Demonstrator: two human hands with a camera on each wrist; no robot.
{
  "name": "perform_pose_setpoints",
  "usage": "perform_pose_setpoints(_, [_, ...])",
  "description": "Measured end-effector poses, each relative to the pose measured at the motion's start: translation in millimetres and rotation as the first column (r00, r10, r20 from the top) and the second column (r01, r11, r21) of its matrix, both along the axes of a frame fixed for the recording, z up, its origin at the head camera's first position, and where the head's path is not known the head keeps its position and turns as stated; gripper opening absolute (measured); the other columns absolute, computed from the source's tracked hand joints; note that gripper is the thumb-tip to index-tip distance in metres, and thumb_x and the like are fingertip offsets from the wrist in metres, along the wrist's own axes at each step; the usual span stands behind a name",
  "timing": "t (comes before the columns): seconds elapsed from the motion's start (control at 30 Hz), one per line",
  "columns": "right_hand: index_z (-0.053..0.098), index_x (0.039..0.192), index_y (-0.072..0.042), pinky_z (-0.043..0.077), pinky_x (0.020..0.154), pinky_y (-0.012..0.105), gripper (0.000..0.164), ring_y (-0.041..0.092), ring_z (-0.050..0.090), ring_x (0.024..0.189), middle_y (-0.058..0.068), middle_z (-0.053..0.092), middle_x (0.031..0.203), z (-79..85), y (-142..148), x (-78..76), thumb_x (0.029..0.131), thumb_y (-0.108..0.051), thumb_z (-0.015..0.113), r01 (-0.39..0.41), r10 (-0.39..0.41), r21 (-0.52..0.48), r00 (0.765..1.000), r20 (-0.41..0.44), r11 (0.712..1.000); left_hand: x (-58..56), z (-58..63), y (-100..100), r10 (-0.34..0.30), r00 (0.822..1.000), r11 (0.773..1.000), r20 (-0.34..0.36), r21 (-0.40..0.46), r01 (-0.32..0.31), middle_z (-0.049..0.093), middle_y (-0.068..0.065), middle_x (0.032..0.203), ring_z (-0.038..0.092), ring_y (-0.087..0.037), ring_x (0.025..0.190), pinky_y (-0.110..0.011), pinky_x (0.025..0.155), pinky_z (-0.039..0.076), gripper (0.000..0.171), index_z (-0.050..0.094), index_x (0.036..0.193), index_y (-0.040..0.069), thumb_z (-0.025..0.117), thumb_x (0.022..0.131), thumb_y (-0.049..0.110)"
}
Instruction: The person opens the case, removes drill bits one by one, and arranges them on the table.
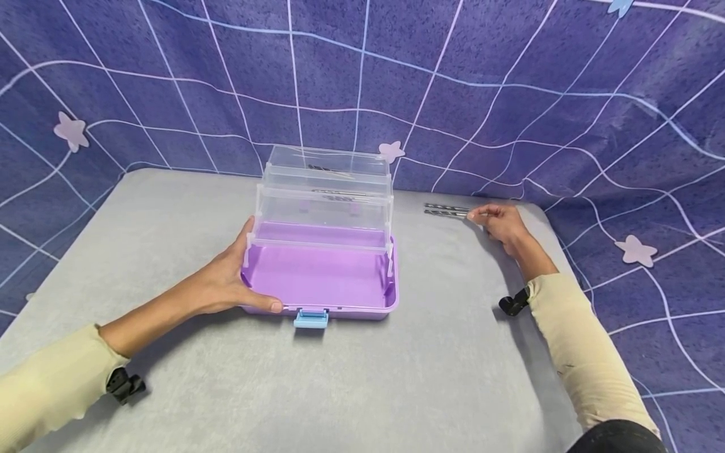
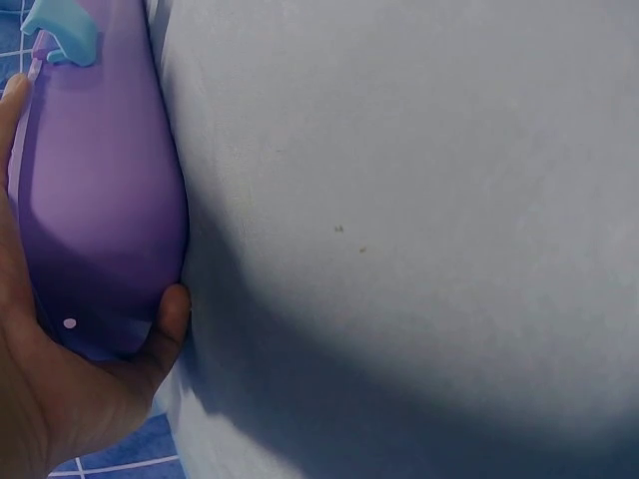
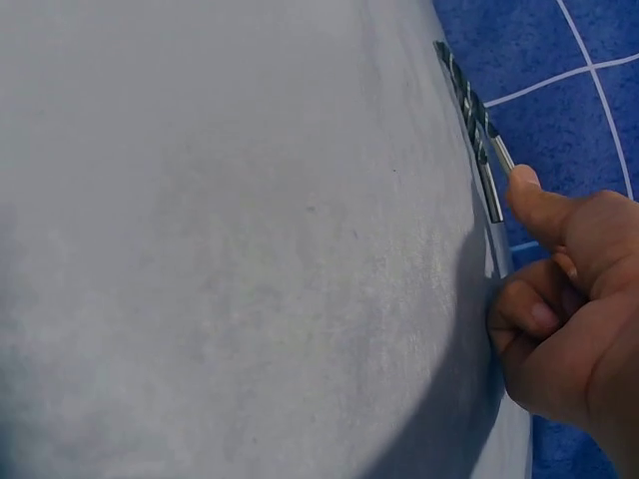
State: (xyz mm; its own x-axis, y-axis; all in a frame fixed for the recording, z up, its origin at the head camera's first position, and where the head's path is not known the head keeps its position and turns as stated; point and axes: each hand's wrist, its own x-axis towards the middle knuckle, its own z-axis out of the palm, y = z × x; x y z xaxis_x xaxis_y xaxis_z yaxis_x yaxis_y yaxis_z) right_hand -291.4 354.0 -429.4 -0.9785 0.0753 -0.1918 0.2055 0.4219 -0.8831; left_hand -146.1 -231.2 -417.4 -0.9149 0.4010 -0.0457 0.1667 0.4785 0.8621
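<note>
An open purple toolbox with clear tiered trays stands on the table. My left hand grips its left end, thumb along the front rim and fingers round the side. In the left wrist view that hand lies against the purple wall. Two dark spiral drill bits lie side by side to the right of the box. At their shank ends my right hand pinches one bit between thumb and finger. The right wrist view shows its silvery shank meeting the fingertip; the second bit lies beside it.
More drill bits show inside the clear trays. A light blue latch hangs from the box front. A grey cloth covers the table; behind it rises a blue sheet with pale lines and stars.
</note>
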Motion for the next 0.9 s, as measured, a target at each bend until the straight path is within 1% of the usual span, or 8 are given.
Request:
perform_pose_setpoints(0.13, [0.078,0.126,-0.005,0.030,0.048,0.019,0.027,-0.003,0.036,0.048,-0.020,0.055,0.058,0.4,-1.9,-0.7,0.107,-0.024,0.080,0.008,-0.008,0.024,1.000,0.011,1.000,0.1,0.9,0.2,-0.003,1.000,1.000,0.003,0.000,0.003,0.050,-0.013,0.170,0.070,-0.036,0.131,-0.066,0.121,0.048,0.169,-0.012,0.178,0.048,0.113,0.067,0.031])
perform_pose_setpoints(0.23, [0.075,0.130,-0.002,0.031,0.049,0.019,0.035,-0.003,0.036,0.049,-0.023,0.057,0.062,0.9,-3.8,-0.4,0.107,-0.027,0.081,0.013,-0.015,0.060,1.000,0.016,0.998,0.4,1.6,0.2,-0.002,1.000,1.000,0.008,-0.006,0.002,0.050,-0.014,0.170,0.070,-0.037,0.131,-0.067,0.121,0.048,0.168,-0.013,0.178,0.047,0.113,0.067,0.031])
perform_pose_setpoints(0.33, [0.077,0.130,-0.003,0.031,0.050,0.020,0.035,-0.003,0.036,0.051,-0.026,0.063,0.070,0.2,-4.7,-1.0,0.107,-0.029,0.081,0.021,-0.023,0.102,1.000,0.013,0.995,0.8,2.1,0.0,0.002,1.000,1.000,0.010,-0.020,-0.002,0.050,-0.016,0.170,0.070,-0.037,0.131,-0.067,0.121,0.048,0.169,-0.014,0.178,0.047,0.113,0.068,0.033])
perform_pose_setpoints(0.43, [0.079,0.128,-0.005,0.031,0.050,0.020,0.032,-0.003,0.036,0.052,-0.027,0.065,0.073,-2.0,-4.4,-2.4,0.107,-0.028,0.081,0.029,-0.030,0.125,0.999,0.009,0.992,1.0,2.3,0.0,0.003,1.000,1.000,0.013,-0.021,-0.003,0.050,-0.016,0.169,0.071,-0.036,0.130,-0.066,0.120,0.049,0.169,-0.015,0.178,0.047,0.113,0.068,0.033])
perform_pose_setpoints(0.57, [0.081,0.125,-0.007,0.031,0.049,0.020,0.027,-0.002,0.035,0.050,-0.025,0.063,0.068,-4.1,-4.3,-4.0,0.106,-0.027,0.082,0.038,-0.039,0.118,0.999,0.005,0.992,0.6,2.3,0.4,-0.003,1.000,1.000,0.012,-0.003,0.003,0.052,-0.014,0.166,0.072,-0.035,0.128,-0.062,0.116,0.053,0.167,-0.012,0.179,0.047,0.113,0.068,0.031])
perform_pose_setpoints(0.73, [0.084,0.117,-0.011,0.031,0.048,0.021,0.019,-0.001,0.035,0.050,-0.023,0.060,0.064,-5.2,-5.0,-5.1,0.105,-0.025,0.083,0.048,-0.048,0.114,0.999,-0.004,0.992,1.3,3.5,0.2,0.001,1.000,1.000,0.007,-0.019,0.000,0.052,-0.014,0.168,0.071,-0.035,0.129,-0.064,0.118,0.051,0.168,-0.013,0.179,0.046,0.113,0.068,0.032])
perform_pose_setpoints(0.8, [0.084,0.116,-0.010,0.031,0.047,0.021,0.018,-0.001,0.035,0.049,-0.022,0.058,0.062,-5.9,-5.2,-5.5,0.105,-0.024,0.084,0.056,-0.055,0.115,0.998,-0.008,0.992,1.4,3.5,0.1,0.001,1.000,1.000,0.006,-0.020,-0.001,0.051,-0.014,0.168,0.070,-0.036,0.129,-0.065,0.119,0.050,0.168,-0.013,0.179,0.045,0.113,0.068,0.032])
perform_pose_setpoints(0.9, [0.082,0.122,-0.005,0.031,0.047,0.021,0.026,-0.001,0.035,0.048,-0.024,0.061,0.065,-5.9,-5.9,-5.1,0.104,-0.024,0.084,0.055,-0.053,0.117,0.998,-0.015,0.992,1.0,3.0,0.3,0.001,1.000,1.000,0.001,-0.017,-0.001,0.050,-0.014,0.169,0.070,-0.036,0.130,-0.065,0.119,0.049,0.168,-0.013,0.179,0.044,0.113,0.068,0.032])
